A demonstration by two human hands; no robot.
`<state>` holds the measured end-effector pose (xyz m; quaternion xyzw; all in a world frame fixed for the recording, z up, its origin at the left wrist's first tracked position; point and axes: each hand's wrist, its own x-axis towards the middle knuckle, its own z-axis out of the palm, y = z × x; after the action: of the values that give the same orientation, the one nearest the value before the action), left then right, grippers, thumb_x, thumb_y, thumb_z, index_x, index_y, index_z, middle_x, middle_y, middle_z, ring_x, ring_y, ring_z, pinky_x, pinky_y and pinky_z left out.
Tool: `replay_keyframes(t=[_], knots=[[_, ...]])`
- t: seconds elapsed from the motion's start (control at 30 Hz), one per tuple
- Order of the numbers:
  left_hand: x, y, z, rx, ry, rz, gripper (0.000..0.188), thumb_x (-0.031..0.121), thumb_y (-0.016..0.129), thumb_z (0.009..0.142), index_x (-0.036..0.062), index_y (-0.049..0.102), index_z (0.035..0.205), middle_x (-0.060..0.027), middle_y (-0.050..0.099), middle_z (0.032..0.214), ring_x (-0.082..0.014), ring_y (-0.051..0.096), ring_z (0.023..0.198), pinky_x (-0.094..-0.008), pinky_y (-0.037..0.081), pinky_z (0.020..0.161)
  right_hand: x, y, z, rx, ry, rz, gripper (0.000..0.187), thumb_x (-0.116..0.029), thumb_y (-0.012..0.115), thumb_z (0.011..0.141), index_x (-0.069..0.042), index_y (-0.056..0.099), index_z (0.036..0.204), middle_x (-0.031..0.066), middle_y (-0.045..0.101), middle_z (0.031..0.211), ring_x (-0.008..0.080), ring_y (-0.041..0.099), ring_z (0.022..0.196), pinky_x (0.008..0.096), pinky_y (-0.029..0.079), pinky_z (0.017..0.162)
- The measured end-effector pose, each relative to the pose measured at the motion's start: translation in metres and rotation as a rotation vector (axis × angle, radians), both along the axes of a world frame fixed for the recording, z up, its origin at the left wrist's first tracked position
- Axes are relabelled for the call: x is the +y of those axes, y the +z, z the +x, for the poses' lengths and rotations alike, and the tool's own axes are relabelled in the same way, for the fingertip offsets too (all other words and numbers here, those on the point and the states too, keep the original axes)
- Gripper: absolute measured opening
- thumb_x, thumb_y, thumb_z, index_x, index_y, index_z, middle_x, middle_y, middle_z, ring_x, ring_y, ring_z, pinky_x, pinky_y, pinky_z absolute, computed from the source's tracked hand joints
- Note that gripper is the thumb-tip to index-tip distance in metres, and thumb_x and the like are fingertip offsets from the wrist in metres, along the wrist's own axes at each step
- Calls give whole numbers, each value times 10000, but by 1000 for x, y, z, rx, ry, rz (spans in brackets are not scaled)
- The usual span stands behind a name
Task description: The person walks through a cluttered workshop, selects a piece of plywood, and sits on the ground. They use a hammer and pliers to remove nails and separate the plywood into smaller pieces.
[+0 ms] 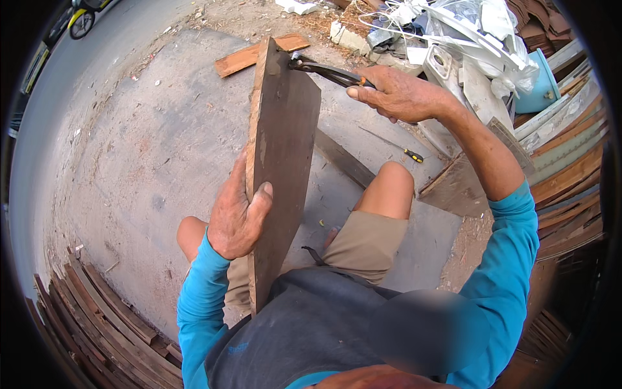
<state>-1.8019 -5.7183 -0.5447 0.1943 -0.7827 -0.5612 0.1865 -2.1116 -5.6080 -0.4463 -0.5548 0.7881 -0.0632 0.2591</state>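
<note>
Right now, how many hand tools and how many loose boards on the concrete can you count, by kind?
Pliers, in the right hand: 1
Screwdriver: 1
Board held by the left hand: 1
Boards lying on the concrete: 2
Total: 5

A grey concrete ground point(129, 149) is carrying a short wooden plank point(249, 55), a yellow-handled screwdriver point(402, 149), stacked boards point(103, 311) at the lower left, and scrap point(466, 32) heaped at the upper right.

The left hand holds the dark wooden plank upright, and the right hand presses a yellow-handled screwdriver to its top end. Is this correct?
Not quite. In the head view the right hand presses black-handled pliers to the top end of the dark wooden plank, which the left hand holds upright. The yellow-handled screwdriver lies on the ground.
</note>
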Motion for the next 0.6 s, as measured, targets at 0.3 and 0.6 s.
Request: replay_keyframes(t=[0.3, 0.6], knots=[[-24, -7, -24, 16, 64, 89, 664, 200, 481, 930, -68, 321, 1516, -271, 572, 1354, -348, 592, 1225, -409, 465, 1042, 11, -193, 111, -1296, -628, -482, 330, -344, 505, 1055, -32, 530, 952, 49, 552, 776, 148, 596, 635, 340, 551, 576], [-41, -12, -38, -32, 72, 31, 673, 239, 495, 909, -57, 363, 1499, -263, 602, 1318, -350, 604, 1194, -416, 461, 1034, 68, -224, 79, -1243, -891, -451, 506, -167, 450, 1008, 76, 395, 1448, 209, 656, 1133, 302, 691, 1054, 408, 558, 927]])
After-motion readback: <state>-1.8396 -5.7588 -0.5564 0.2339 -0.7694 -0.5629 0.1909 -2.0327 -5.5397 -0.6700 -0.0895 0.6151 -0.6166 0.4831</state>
